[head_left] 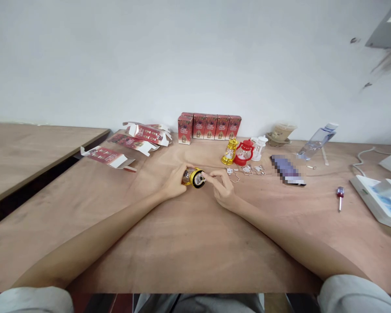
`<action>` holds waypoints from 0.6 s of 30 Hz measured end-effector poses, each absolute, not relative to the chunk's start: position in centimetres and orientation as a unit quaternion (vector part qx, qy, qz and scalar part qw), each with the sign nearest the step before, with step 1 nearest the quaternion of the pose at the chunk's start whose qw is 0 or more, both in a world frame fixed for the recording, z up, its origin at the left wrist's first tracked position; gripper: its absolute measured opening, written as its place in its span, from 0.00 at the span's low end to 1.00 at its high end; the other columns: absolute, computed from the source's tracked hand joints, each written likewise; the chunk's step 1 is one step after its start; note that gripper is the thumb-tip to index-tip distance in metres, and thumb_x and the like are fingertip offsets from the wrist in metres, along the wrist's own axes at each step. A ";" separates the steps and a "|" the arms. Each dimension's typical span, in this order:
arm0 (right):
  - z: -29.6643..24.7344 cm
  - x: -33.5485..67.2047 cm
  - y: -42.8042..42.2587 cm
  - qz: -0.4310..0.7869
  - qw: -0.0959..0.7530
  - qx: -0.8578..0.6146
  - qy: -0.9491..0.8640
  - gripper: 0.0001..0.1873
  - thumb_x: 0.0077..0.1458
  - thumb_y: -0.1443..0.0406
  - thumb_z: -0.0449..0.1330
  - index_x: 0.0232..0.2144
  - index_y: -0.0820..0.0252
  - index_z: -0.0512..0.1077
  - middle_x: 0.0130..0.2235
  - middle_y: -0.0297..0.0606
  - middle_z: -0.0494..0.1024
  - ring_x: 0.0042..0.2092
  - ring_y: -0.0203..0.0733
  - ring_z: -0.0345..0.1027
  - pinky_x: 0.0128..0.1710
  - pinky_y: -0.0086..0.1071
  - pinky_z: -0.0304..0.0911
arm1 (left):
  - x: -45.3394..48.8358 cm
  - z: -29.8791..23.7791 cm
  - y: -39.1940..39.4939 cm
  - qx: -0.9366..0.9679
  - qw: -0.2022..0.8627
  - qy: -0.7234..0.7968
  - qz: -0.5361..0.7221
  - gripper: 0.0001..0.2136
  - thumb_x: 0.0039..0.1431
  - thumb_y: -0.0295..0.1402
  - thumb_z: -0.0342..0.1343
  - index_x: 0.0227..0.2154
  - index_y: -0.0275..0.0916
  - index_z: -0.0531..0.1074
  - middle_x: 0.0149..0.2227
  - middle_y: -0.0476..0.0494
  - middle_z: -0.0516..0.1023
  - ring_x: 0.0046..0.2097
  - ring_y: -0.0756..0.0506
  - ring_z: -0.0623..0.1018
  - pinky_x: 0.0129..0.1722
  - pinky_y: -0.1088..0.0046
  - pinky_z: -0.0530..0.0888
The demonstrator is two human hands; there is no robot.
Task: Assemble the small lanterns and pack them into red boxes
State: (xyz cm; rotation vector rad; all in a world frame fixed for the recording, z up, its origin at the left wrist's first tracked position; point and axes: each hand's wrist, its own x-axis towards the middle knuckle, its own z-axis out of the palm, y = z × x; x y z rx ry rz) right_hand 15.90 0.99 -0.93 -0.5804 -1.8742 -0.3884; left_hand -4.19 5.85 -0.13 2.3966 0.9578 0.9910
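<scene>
Here, left hand (176,182) gripped tipped gold lantern (187,176), forearm (117,226) slanted inward; right hand (224,189) reached index finger (210,178) to its base (198,179), other fingers (219,187) curled, could not tell if holding anything.

phone (286,168) | clear bottle (316,142) | cup near wall (282,131) | white power strip (369,195)

Head camera looks forward, down over table (189,248)

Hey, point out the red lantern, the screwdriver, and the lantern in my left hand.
Red lantern (244,153), head view: middle of its body.
Screwdriver (340,194), head view: its handle.
Held lantern (193,177), head view: gold band by its base.
</scene>
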 end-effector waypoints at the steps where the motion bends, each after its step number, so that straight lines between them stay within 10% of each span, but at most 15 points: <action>1: -0.9 15.9 1.0 -0.161 0.540 -0.246 -0.788 0.25 0.60 0.75 0.51 0.57 0.55 0.64 0.36 0.41 0.71 0.38 0.39 0.66 0.36 0.33 0.68 | -4.2 -0.1 5.8 0.852 0.188 0.340 0.350 0.28 0.33 0.17 0.46 0.44 0.37 0.64 0.45 0.42 0.75 0.49 0.41 0.74 0.50 0.62 0.71; 10: -1.0 15.9 1.1 -0.109 0.541 -0.218 -0.805 0.07 0.59 0.71 0.56 0.40 0.60 0.71 0.33 0.39 0.72 0.34 0.36 0.68 0.33 0.29 0.67 | -4.2 -0.1 5.8 0.854 0.186 0.340 0.347 0.27 0.34 0.18 0.47 0.44 0.37 0.64 0.45 0.42 0.75 0.48 0.41 0.75 0.49 0.62 0.72; 18: -0.9 15.9 1.0 -0.093 0.546 -0.219 -0.804 0.17 0.60 0.74 0.52 0.48 0.56 0.70 0.35 0.40 0.73 0.36 0.37 0.69 0.33 0.30 0.66 | -4.2 -0.1 5.8 0.849 0.197 0.342 0.352 0.27 0.34 0.18 0.47 0.44 0.37 0.64 0.46 0.42 0.75 0.49 0.40 0.75 0.50 0.61 0.71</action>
